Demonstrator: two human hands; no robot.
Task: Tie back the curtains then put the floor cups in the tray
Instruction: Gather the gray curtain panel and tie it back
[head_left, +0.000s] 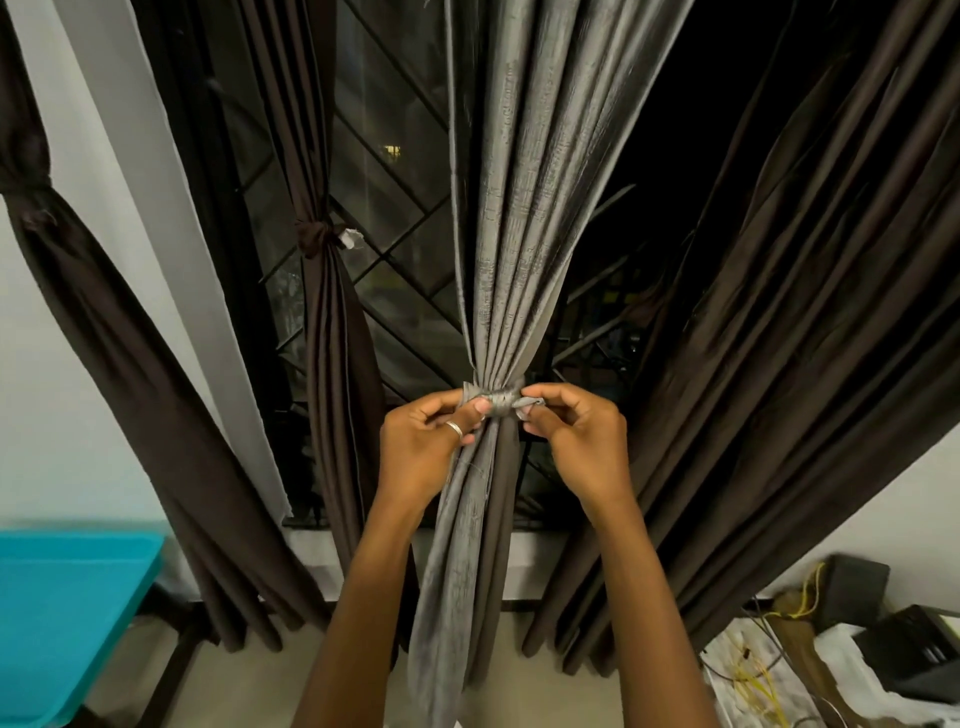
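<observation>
Head view. Grey curtain (519, 234) hangs at centre of frame in front of a dark window, gathered into a tight waist about mid-height. A grey tie (496, 400) of the same cloth is wrapped round that waist. Below it the curtain fans out again and drops toward the floor (260, 675).

Left hand (421, 447): fingers curled, thumb and fingertips pinching the left end of the tie, pressed against the curtain's left side. Ring (453, 429) on one finger.

Right hand (576, 441): fingers curled, thumb and forefinger pinching the short right end of the tie, which sticks out just beside the wrap. Both forearms reach up from the bottom edge, one on either side of the curtain.

Left of centre, a brown curtain (332, 322) is already bound by a knot (314, 236), higher than the grey tie. Far left, a second brown curtain (104, 312) is also cinched near the top and slants across the white wall. Right, a third brown curtain (779, 312) hangs loose in broad folds.

Window grille (395, 208) with diagonal bars shows between the curtains.

Lower left: corner of a teal table (67, 597). Lower right: yellow cables (753, 675) and a black box (857, 577) on the floor by the wall.
</observation>
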